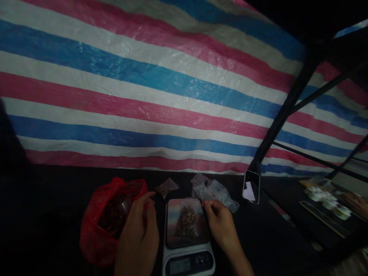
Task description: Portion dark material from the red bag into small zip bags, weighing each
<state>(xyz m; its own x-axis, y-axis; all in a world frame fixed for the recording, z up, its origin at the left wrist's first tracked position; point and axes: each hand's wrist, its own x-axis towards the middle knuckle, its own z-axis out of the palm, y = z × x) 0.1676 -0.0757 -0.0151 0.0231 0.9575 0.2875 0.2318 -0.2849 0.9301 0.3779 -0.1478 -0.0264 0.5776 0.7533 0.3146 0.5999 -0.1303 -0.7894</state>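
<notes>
Weighing step in hand, by the look of it: small clear bag of brown pieces (186,221) lying on the platform of a digital kitchen scale (188,239), near centre of the dark bench (51,199). Left hand (139,234) resting at the mouth of a red plastic bag (99,224) just left of the scale, fingers curled loosely against its rim, apparently gripping nothing, though the dim light leaves that uncertain. Right hand (220,224) just right of the scale platform, fingertips bent and touching the near edge of a heap of empty clear bags (214,191); firmly pinching one or merely resting there, cannot tell. Bag on the scale thus between both hands, touched by neither. Display too dim to read. Next move, judged from this: a steady reading, then either more pieces from the red bag or lifting the filled one off. A second filled small bag (166,187) lying farther back, just beyond the left hand. Phone (251,186) propped upright to the far right, against a striped tarpaulin (143,84) backdrop.
</notes>
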